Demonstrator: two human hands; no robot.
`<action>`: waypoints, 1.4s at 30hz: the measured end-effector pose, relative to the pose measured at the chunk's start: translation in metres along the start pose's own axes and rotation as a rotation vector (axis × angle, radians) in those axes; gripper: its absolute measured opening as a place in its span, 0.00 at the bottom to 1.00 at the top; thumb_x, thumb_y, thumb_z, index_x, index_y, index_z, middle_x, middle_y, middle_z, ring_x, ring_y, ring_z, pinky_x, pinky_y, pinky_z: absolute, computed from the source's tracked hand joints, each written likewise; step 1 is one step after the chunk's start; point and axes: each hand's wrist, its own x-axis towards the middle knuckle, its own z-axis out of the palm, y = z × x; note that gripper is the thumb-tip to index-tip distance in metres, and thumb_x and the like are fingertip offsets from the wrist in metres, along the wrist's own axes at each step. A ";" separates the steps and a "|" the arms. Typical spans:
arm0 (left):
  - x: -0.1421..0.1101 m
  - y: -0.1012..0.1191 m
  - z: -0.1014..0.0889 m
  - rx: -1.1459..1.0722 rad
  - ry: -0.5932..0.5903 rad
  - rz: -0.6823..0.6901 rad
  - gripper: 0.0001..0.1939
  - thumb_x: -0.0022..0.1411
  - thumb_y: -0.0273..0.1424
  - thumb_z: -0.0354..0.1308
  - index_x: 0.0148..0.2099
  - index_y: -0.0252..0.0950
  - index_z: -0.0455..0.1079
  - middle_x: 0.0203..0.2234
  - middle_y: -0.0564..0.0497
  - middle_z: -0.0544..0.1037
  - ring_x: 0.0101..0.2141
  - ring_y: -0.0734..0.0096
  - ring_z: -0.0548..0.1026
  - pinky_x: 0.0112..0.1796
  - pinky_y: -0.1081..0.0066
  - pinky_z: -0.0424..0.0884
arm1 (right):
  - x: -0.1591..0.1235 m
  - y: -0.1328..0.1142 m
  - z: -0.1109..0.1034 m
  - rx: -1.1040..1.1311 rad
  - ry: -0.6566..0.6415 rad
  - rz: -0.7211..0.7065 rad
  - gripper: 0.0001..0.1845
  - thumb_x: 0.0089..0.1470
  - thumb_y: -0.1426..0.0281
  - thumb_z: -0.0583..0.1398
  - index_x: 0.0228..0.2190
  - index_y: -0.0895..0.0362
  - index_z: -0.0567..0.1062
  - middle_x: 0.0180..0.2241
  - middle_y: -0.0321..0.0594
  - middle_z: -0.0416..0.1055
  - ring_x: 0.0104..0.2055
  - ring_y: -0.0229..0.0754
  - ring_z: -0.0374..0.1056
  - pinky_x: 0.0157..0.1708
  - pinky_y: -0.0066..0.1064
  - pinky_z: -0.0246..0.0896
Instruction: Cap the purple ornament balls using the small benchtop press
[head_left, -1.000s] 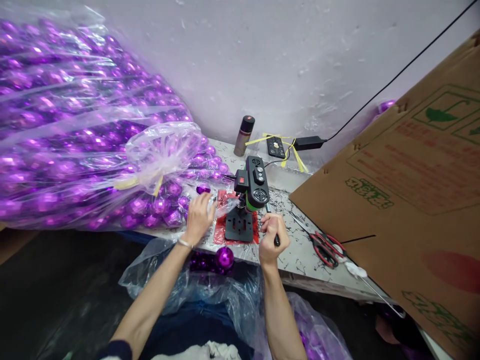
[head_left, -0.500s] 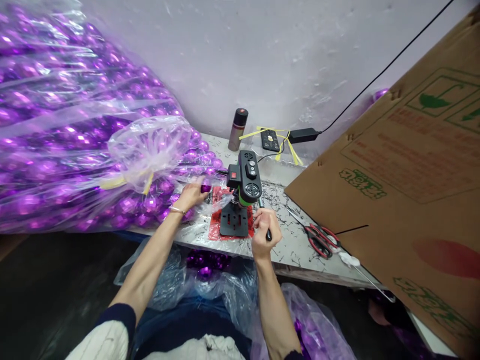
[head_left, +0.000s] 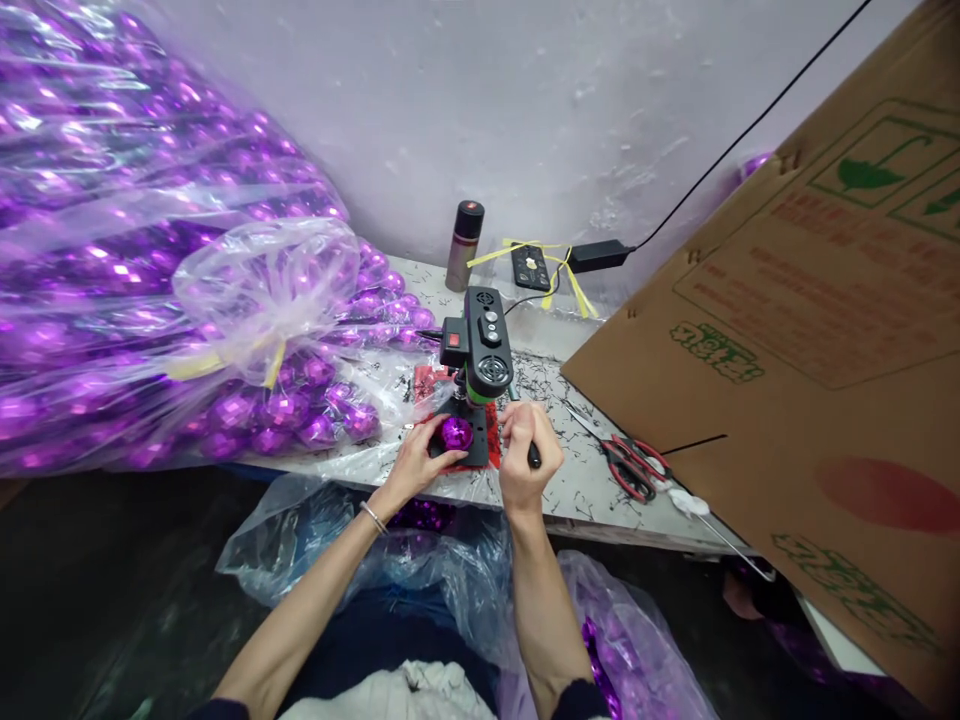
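A pale, scuffed wall [head_left: 525, 120] stands behind a light table [head_left: 581, 515] strewn with small dark scraps. At the table's front, the left hand [head_left: 416, 460] curves its thumb and fingers round a purple ball [head_left: 457, 434], parted by about the ball's breadth and touching its side; how firmly they press, I cannot tell. The ball sits over the black base plate [head_left: 478, 458], below the head of a small press-like machine [head_left: 489, 345]; its underside is hidden. The right hand [head_left: 531, 450] is closed in a fist round the lever [head_left: 534, 457], the dark end of the grip poking out.

If the lever came down now, the left fingers might be pinched, since they lie so near the head. The ball, being round, could roll or sit crooked if the left grip slackened, and an off-centre push might dent or crack its shell.

Beneath the plate lies a red sheet [head_left: 427, 381]. Just to its left, loose clear film [head_left: 382, 395] trails from a big bag of purple balls [head_left: 150, 300]; it might snag on the machine if dragged closer. Right of the lever lie red-handled scissors [head_left: 630, 468], points towards the machine, where a carelessly swung right hand could catch them. Beyond leans a cardboard box [head_left: 750, 400]; behind the machine stands a dark bottle [head_left: 464, 246].
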 end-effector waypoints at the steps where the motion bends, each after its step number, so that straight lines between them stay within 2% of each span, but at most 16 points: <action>1: 0.004 -0.002 0.004 0.035 0.012 0.015 0.33 0.62 0.48 0.73 0.64 0.38 0.73 0.51 0.40 0.84 0.52 0.48 0.82 0.54 0.50 0.78 | -0.001 0.000 0.000 -0.006 -0.005 -0.010 0.21 0.72 0.71 0.53 0.24 0.53 0.66 0.25 0.33 0.68 0.30 0.36 0.68 0.31 0.32 0.61; 7: 0.022 -0.001 0.005 0.159 -0.003 0.132 0.32 0.66 0.47 0.70 0.65 0.38 0.71 0.53 0.38 0.83 0.54 0.46 0.81 0.56 0.49 0.77 | -0.001 0.000 -0.001 -0.045 0.003 -0.021 0.21 0.71 0.70 0.53 0.24 0.53 0.67 0.25 0.33 0.68 0.30 0.37 0.68 0.31 0.33 0.61; 13: 0.022 0.001 0.001 0.166 -0.061 0.213 0.31 0.68 0.45 0.67 0.67 0.38 0.68 0.56 0.38 0.82 0.57 0.45 0.81 0.57 0.48 0.77 | -0.003 0.001 -0.001 -0.052 -0.002 -0.027 0.20 0.71 0.70 0.53 0.24 0.53 0.68 0.26 0.34 0.70 0.30 0.38 0.69 0.33 0.34 0.64; 19: 0.024 0.001 -0.003 0.156 -0.103 0.194 0.31 0.68 0.46 0.68 0.66 0.37 0.70 0.54 0.37 0.82 0.56 0.45 0.81 0.58 0.48 0.77 | -0.006 0.003 -0.001 -0.064 0.000 -0.027 0.20 0.71 0.70 0.53 0.24 0.53 0.67 0.26 0.34 0.70 0.31 0.38 0.70 0.33 0.34 0.63; 26: 0.027 -0.008 0.010 0.114 -0.054 0.169 0.32 0.69 0.47 0.67 0.67 0.36 0.68 0.59 0.36 0.79 0.60 0.46 0.78 0.60 0.48 0.75 | -0.008 0.005 -0.002 -0.025 -0.005 -0.040 0.19 0.70 0.74 0.53 0.26 0.53 0.68 0.27 0.33 0.70 0.31 0.36 0.70 0.34 0.32 0.62; 32: 0.023 -0.015 0.015 0.099 -0.044 0.190 0.33 0.69 0.46 0.68 0.69 0.39 0.67 0.59 0.37 0.80 0.59 0.46 0.80 0.60 0.48 0.76 | -0.016 0.010 -0.002 -0.042 0.012 -0.049 0.18 0.70 0.74 0.53 0.26 0.54 0.70 0.27 0.34 0.71 0.31 0.37 0.70 0.32 0.32 0.61; 42: 0.021 -0.017 0.018 0.099 -0.038 0.227 0.34 0.70 0.45 0.67 0.70 0.37 0.65 0.59 0.35 0.80 0.60 0.46 0.80 0.59 0.48 0.77 | -0.045 0.041 0.007 -0.024 0.096 -0.119 0.19 0.72 0.70 0.50 0.27 0.53 0.69 0.29 0.35 0.72 0.30 0.38 0.70 0.32 0.34 0.64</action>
